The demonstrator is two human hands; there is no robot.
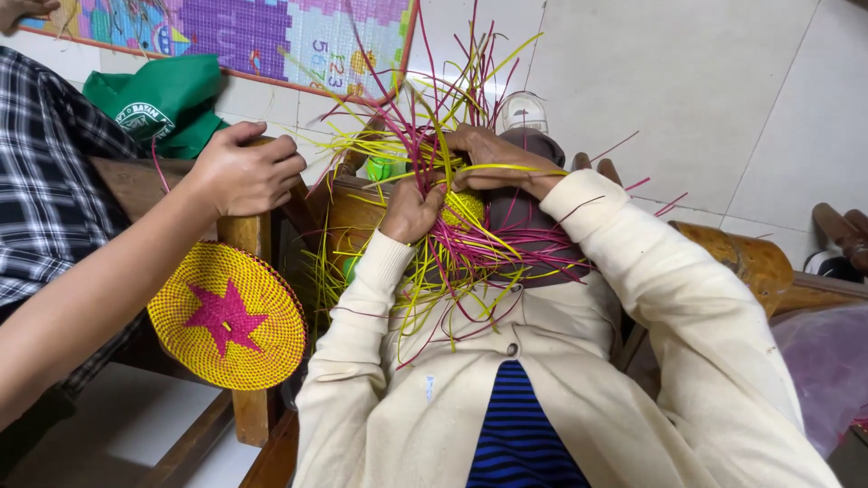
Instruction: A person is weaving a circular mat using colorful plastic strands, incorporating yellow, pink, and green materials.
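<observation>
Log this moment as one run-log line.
left hand: grips yellow woven piece | right hand: on pink and yellow strips | beside: another person's hand, finished disc

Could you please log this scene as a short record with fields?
left hand: grips the small yellow woven piece from the left
right hand: lies across the top of the strips, fingers curled over them
strips: loose pink and yellow, fanning out from the piece in all directions
disc: finished, round, yellow with a pink star, hanging by the wooden chair
other person: a hand on the chair post, plaid sleeve
floor: pale tiles
</observation>
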